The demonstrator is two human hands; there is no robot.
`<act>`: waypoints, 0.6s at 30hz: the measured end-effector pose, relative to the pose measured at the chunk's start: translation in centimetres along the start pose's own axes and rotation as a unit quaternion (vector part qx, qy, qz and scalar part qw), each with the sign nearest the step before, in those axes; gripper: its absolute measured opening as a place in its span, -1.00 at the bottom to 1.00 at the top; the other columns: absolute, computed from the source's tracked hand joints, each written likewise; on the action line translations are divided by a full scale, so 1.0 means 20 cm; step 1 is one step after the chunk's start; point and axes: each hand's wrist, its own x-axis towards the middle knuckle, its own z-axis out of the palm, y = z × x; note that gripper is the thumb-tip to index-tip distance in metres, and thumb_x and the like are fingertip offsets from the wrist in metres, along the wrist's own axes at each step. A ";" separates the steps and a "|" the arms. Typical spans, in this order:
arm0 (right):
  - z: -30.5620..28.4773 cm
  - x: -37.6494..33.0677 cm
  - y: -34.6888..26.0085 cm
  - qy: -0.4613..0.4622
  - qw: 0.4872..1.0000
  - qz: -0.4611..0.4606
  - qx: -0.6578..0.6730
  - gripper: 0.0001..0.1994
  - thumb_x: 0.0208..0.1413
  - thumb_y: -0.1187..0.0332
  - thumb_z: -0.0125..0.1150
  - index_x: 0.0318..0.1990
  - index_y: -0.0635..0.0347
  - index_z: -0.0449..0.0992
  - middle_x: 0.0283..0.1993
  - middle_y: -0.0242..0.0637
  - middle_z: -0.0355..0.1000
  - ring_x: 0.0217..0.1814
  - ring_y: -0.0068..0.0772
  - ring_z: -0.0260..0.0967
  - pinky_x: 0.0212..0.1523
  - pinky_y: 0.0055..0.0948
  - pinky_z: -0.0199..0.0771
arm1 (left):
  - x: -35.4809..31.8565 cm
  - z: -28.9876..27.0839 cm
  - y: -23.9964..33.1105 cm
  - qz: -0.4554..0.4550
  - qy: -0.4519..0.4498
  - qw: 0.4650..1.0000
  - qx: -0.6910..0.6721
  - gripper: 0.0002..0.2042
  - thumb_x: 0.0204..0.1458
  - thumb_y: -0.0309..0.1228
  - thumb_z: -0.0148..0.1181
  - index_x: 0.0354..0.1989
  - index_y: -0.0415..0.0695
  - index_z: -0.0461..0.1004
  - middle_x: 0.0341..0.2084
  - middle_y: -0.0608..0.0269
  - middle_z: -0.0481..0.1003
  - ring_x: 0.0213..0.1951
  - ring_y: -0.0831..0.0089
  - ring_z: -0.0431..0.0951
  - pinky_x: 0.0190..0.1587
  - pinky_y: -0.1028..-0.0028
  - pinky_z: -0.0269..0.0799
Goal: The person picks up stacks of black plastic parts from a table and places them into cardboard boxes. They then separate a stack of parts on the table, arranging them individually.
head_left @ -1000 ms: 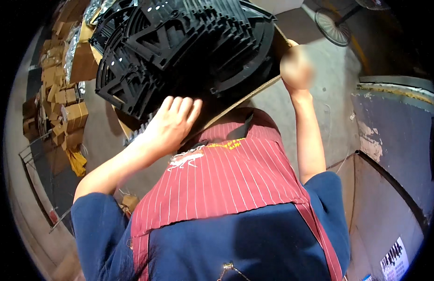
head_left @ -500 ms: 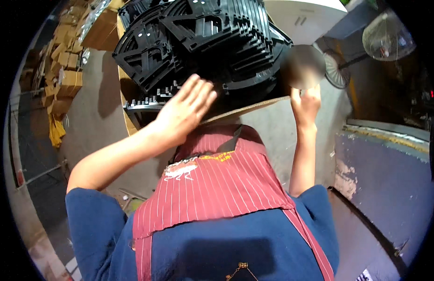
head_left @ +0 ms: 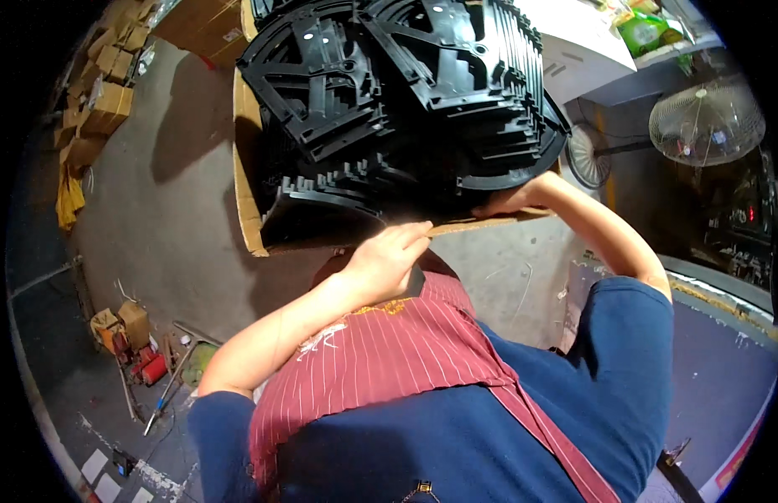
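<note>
Head view: stack of black plastic parts sits in a cardboard tray, held up in front of the chest. Left hand, fingers loosely curled, touches the tray's near edge from below. Right hand grips the near-right corner. Stack lies up and away from both; left hand nearer centre.

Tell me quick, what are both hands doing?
Left hand: open, fingers under the cardboard carrying black parts.
Right hand: gripping the cardboard's edge.
</note>
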 end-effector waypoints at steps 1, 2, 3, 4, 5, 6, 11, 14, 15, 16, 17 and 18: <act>0.03 0.01 -0.03 0.020 0.999 0.012 -0.048 -0.38 0.06 -0.06 0.20 0.23 0.06 0.44 0.28 -0.05 0.37 0.27 0.04 0.29 0.32 -0.14 0.22 | -0.02 0.01 -0.01 -0.002 0.008 1.000 -0.015 -0.66 -0.12 -0.64 0.11 -0.09 -0.27 0.49 0.09 -0.03 0.48 0.10 0.09 0.51 0.13 0.27 0.48; 0.04 -0.03 -0.05 0.030 0.999 0.035 -0.020 -0.46 0.13 -0.03 0.14 0.20 0.04 0.46 0.29 -0.12 0.36 0.26 0.07 0.29 0.33 -0.10 0.21 | -0.03 0.02 -0.03 -0.001 0.015 1.000 -0.020 -0.66 -0.13 -0.65 0.11 -0.10 -0.27 0.51 0.09 -0.03 0.49 0.10 0.10 0.52 0.13 0.28 0.49; 0.20 -0.02 0.09 0.045 0.999 -0.020 -0.012 -0.56 0.20 -0.03 0.11 0.02 0.10 0.56 0.16 -0.01 0.41 0.18 -0.07 0.34 0.26 -0.12 0.23 | -0.04 0.04 -0.04 0.000 0.024 0.999 -0.029 -0.66 -0.14 -0.66 0.12 -0.11 -0.28 0.52 0.08 -0.02 0.49 0.10 0.12 0.52 0.12 0.30 0.50; 0.37 0.02 0.23 0.022 0.997 -0.015 0.069 -0.61 0.21 0.04 0.13 -0.03 0.14 0.57 0.14 -0.01 0.42 0.17 -0.07 0.34 0.27 -0.14 0.22 | -0.04 0.05 -0.06 0.010 0.031 0.999 -0.040 -0.67 -0.15 -0.67 0.13 -0.12 -0.28 0.52 0.08 -0.01 0.50 0.10 0.13 0.53 0.11 0.31 0.51; 0.45 0.05 0.31 -0.004 0.989 -0.016 0.144 -0.66 0.22 0.10 0.14 -0.07 0.17 0.59 0.11 -0.01 0.43 0.16 -0.07 0.34 0.27 -0.15 0.21 | -0.05 0.07 -0.07 0.012 0.043 0.998 -0.047 -0.68 -0.16 -0.67 0.13 -0.14 -0.29 0.53 0.07 -0.01 0.51 0.09 0.14 0.53 0.11 0.32 0.52; 0.46 0.06 0.28 0.045 0.988 -0.014 0.145 -0.74 0.18 0.23 0.20 -0.15 0.22 0.61 -0.07 -0.03 0.52 0.03 -0.13 0.41 0.17 -0.21 0.33 | -0.06 0.09 -0.08 0.015 0.051 0.997 -0.053 -0.68 -0.17 -0.68 0.14 -0.15 -0.29 0.54 0.06 0.00 0.51 0.09 0.15 0.54 0.10 0.33 0.53; 0.46 0.09 0.30 0.183 0.964 0.014 0.191 -0.89 -0.03 0.47 0.19 -0.39 0.24 0.63 -0.36 -0.02 0.54 -0.27 -0.17 0.48 -0.15 -0.26 0.47 | -0.05 0.15 -0.09 0.018 0.100 0.994 -0.042 -0.75 -0.21 -0.65 0.17 -0.27 -0.26 0.56 0.00 0.02 0.55 0.01 0.16 0.59 0.05 0.35 0.56; 0.46 0.12 0.36 0.204 0.960 0.046 0.184 -0.86 -0.02 0.46 0.21 -0.32 0.22 0.65 -0.33 -0.02 0.56 -0.29 -0.13 0.52 -0.17 -0.24 0.51 | -0.05 0.16 -0.08 0.020 0.101 0.994 -0.032 -0.78 -0.21 -0.62 0.18 -0.31 -0.27 0.56 0.01 -0.01 0.54 0.01 0.15 0.58 0.05 0.33 0.55; 0.46 0.14 0.36 0.209 0.963 0.034 0.167 -0.86 -0.01 0.42 0.23 -0.30 0.25 0.63 -0.34 -0.03 0.56 -0.32 -0.10 0.51 -0.19 -0.23 0.52 | -0.05 0.15 -0.08 0.020 0.097 0.995 -0.027 -0.79 -0.22 -0.61 0.18 -0.33 -0.27 0.56 0.02 -0.04 0.53 0.02 0.14 0.58 0.07 0.31 0.54; 0.47 0.13 0.35 0.222 0.955 0.046 0.192 -0.85 0.00 0.42 0.23 -0.29 0.25 0.63 -0.30 -0.02 0.57 -0.28 -0.05 0.52 -0.16 -0.22 0.51 | -0.05 0.14 -0.08 0.020 0.094 0.995 -0.022 -0.80 -0.23 -0.60 0.19 -0.34 -0.28 0.56 0.04 -0.06 0.52 0.04 0.12 0.57 0.08 0.30 0.52; 0.48 0.12 0.34 0.234 0.946 0.058 0.217 -0.83 0.00 0.41 0.23 -0.27 0.25 0.63 -0.26 -0.02 0.57 -0.23 -0.01 0.52 -0.12 -0.20 0.51 | -0.05 0.13 -0.07 0.024 0.079 0.997 -0.014 -0.81 -0.25 -0.59 0.20 -0.37 -0.28 0.55 0.06 -0.09 0.49 0.06 0.10 0.55 0.10 0.27 0.50; 0.50 0.11 0.34 0.235 0.955 0.054 0.172 -0.84 0.01 0.39 0.22 -0.28 0.24 0.63 -0.23 -0.02 0.57 -0.19 0.02 0.52 -0.07 -0.18 0.49 | -0.04 0.11 -0.07 0.031 0.062 0.998 -0.005 -0.82 -0.26 -0.58 0.20 -0.39 -0.28 0.54 0.08 -0.12 0.47 0.08 0.08 0.53 0.12 0.25 0.49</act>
